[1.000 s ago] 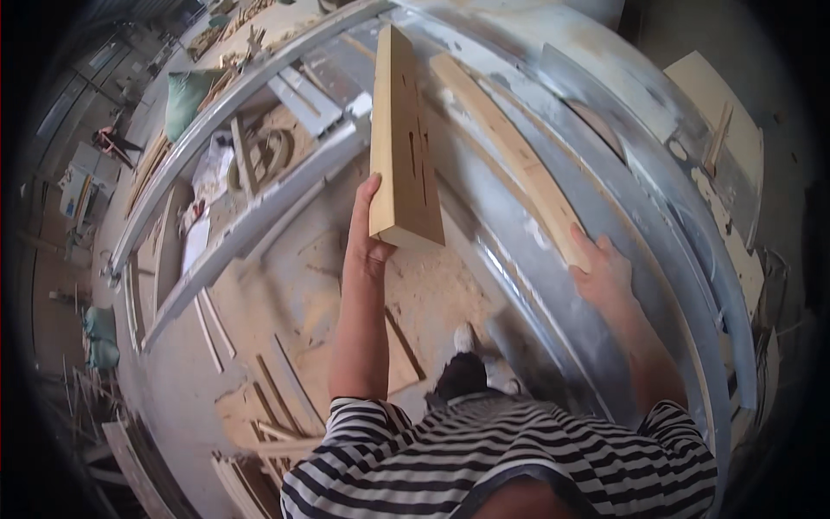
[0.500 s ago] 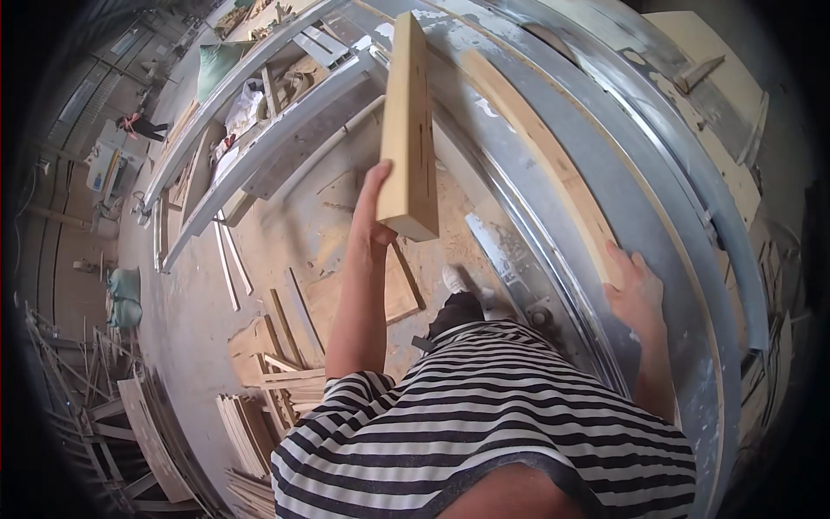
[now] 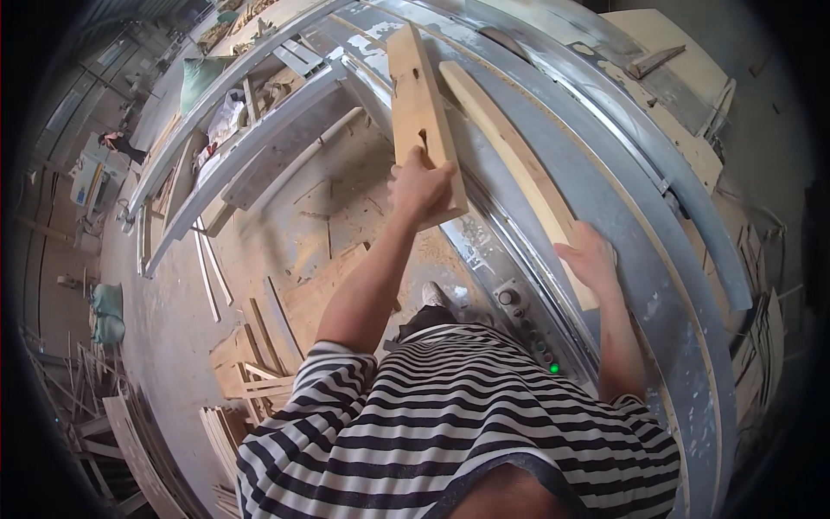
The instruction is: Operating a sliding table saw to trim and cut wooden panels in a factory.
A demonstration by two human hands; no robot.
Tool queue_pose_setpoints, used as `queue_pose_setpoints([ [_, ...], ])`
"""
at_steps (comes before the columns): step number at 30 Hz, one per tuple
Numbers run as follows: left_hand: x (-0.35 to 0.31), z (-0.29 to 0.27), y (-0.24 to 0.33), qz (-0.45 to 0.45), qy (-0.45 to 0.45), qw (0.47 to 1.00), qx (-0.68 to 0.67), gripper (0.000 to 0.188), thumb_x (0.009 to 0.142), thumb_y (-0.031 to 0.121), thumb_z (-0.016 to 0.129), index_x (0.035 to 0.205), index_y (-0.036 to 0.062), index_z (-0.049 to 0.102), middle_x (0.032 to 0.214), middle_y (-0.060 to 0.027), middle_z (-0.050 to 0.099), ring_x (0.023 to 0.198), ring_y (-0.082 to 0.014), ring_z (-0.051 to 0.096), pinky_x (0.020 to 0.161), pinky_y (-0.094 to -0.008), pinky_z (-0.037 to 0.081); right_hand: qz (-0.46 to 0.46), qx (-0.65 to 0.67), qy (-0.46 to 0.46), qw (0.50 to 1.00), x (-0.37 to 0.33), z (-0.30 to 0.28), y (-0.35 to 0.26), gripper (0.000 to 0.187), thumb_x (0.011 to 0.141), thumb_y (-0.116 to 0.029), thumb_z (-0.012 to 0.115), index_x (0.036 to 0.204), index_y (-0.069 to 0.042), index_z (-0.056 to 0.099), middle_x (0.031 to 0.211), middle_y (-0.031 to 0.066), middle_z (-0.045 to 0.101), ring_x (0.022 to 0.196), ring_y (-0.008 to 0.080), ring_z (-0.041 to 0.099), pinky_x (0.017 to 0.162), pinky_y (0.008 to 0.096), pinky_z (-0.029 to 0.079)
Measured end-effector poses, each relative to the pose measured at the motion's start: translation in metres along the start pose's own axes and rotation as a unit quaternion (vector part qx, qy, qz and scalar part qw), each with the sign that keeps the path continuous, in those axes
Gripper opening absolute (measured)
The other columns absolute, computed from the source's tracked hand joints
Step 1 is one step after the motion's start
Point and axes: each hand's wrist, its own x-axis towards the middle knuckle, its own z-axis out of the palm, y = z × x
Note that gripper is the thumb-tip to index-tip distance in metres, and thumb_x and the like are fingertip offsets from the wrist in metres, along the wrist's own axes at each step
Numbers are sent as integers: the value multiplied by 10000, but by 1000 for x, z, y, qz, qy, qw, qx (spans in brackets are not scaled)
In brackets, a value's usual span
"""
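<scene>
My left hand point(image 3: 422, 183) is closed over the near end of a thick wooden beam point(image 3: 413, 99). Dark knots mark the beam's upturned face, and its far end reaches the inner edge of a grey metal machine table point(image 3: 631, 233). On that table lies a second, longer wooden beam point(image 3: 514, 147). My right hand point(image 3: 592, 258) grips it across the top close to its near end, thumb on the inner side and fingers over the outer side. The beams lie side by side with a narrow gap between them.
A control panel with a round knob point(image 3: 508, 297) and a lit green button point(image 3: 554, 368) is on the table's side. Left stands a metal frame point(image 3: 251, 156) holding scraps. Wood strips point(image 3: 259, 381) lie on the dusty floor. A person point(image 3: 121, 145) is far left.
The left beam has turned so its knotted face shows, and my left hand now lies over it. My right hand has closed around the other beam, whose near end now shows beyond it.
</scene>
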Motion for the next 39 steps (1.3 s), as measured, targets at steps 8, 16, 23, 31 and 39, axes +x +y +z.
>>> queue_pose_setpoints([
  [8, -22, 39, 10, 109, 26, 989, 93, 644, 829, 360, 637, 1376, 63, 471, 1332, -307, 467, 1189, -493, 496, 977, -542, 422, 19, 173, 34, 984, -64, -33, -17, 432, 752, -152, 771, 1112, 23, 608, 997, 198, 685, 943, 304, 673, 824, 381, 503],
  [16, -97, 14, -22, 194, -93, 929, -302, 457, 1020, 334, 506, 1198, -82, 570, 974, -163, 680, 965, -230, 644, 851, -345, 487, -90, 335, -80, 934, -53, -20, -100, 529, 810, -243, 781, 1235, 5, 587, 1116, 163, 683, 965, 236, 670, 860, 344, 519],
  [23, -87, -38, -144, -77, 56, 814, -574, 458, 899, 335, 692, 1139, -11, 510, 915, -108, 587, 819, -217, 623, 697, -356, 521, -286, -54, 8, 957, 33, 59, -166, 610, 848, -599, 640, 1169, -81, 642, 1141, 164, 646, 1115, 348, 582, 969, 519, 399],
  [31, -122, -39, -448, -249, -42, 871, -421, 557, 970, 422, 577, 1314, -16, 584, 1235, -172, 626, 1111, -272, 597, 949, -422, 471, -69, -247, 60, 965, 144, 114, -157, 932, 753, -644, 685, 1485, -144, 399, 1506, 196, 382, 1401, 378, 350, 1093, 589, 334],
  [39, -302, 48, -570, -547, 51, 530, -647, 334, 971, 291, 542, 1136, 2, 570, 877, -112, 663, 748, -267, 682, 661, -427, 564, -160, -134, -12, 978, 189, 117, -146, 883, 800, -419, 730, 1465, 50, 389, 1479, 249, 443, 1355, 360, 446, 1132, 409, 339],
])
